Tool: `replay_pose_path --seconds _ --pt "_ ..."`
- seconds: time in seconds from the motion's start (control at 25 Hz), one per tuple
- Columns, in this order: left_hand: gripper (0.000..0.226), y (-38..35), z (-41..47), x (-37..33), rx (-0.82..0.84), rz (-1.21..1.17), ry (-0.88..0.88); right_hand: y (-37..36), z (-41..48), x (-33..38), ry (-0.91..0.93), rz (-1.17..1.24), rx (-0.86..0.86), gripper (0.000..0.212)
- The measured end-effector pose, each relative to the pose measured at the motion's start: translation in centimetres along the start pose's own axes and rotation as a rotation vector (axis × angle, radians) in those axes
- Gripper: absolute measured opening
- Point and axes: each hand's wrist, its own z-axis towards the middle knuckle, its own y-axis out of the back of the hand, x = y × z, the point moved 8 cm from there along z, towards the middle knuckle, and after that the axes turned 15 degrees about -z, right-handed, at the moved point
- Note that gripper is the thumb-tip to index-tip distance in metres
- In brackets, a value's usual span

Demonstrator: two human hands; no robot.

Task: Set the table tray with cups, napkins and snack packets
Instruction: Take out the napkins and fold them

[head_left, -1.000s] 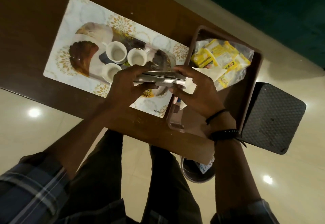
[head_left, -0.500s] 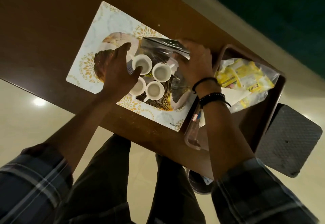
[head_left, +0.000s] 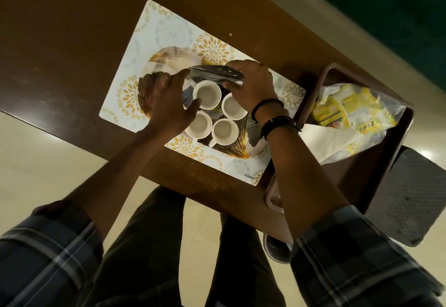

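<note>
The right hand [head_left: 251,82] curls round a flat silvery item [head_left: 214,74] at the far edge of four white cups [head_left: 207,94]. The left hand [head_left: 166,104] lies loosely spread, with a fingertip at the item's left end and the thumb by a cup. The cups stand on a patterned tray [head_left: 149,89] on a placemat [head_left: 169,29]. To the right on the bench [head_left: 72,29], a brown tray [head_left: 325,75] holds a bag of yellow packets [head_left: 350,106] and a napkin [head_left: 323,138].
</note>
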Motion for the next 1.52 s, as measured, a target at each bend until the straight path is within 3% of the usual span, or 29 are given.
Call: replay_pose_path --seconds 0.36,0.6,0.72,0.84,0.92,1.0,1.04,1.08,1.16,1.24,1.4,1.52 --pt "0.059 -0.9 0.0 0.2 0.045 -0.091 0.053 -2.1 -1.1 -0.6 -0.038 -0.079 0.028 0.049" --pt "0.055 -0.4 -1.6 -2.7 -0.013 0.015 -0.098 -0.8 -3.6 -2.0 -0.118 0.032 -0.087 0.057" --pt "0.061 -1.9 -2.1 -2.7 0.06 -0.065 -0.077 1.3 -7.9 -6.1 -0.366 0.215 -0.324 0.052" --pt "0.065 -3.7 -2.8 -3.8 0.113 -0.104 -0.074 2.7 -14.0 -11.4 -0.792 0.188 -0.5 0.057" --pt "0.066 -4.9 -3.5 -5.0 0.154 -0.129 -0.082 -0.4 -17.9 -16.7 -1.11 0.194 -0.421 0.074" --pt "0.066 -6.0 -4.3 -5.8 0.2 -0.146 -0.097 -5.9 -20.9 -20.9 -1.354 0.496 -0.291 0.109" --pt "0.066 -6.4 -4.7 -6.0 0.219 -0.15 -0.099 -8.3 -21.8 -22.3 -1.389 0.672 -0.274 0.121" --pt "0.066 -6.7 -5.1 -6.3 0.231 -0.155 -0.102 -9.9 -22.2 -22.7 -1.383 0.838 -0.283 0.116" --pt "0.064 -7.1 -6.2 -6.8 0.245 -0.162 -0.119 -8.9 -22.8 -20.7 -1.319 1.019 -0.345 0.071" --pt "0.06 -7.2 -7.3 -7.2 0.267 -0.163 -0.135 -8.1 -23.1 -19.7 -1.272 1.052 -0.361 0.026" --pt "0.051 -6.1 -9.0 -7.7 0.289 -0.195 -0.128 -7.4 -23.4 -18.8 -1.241 1.15 -0.274 0.023" --pt "0.047 -4.6 -10.5 -8.5 0.298 -0.272 -0.021 -3.3 -24.6 -16.3 -1.156 1.243 -0.269 0.006"
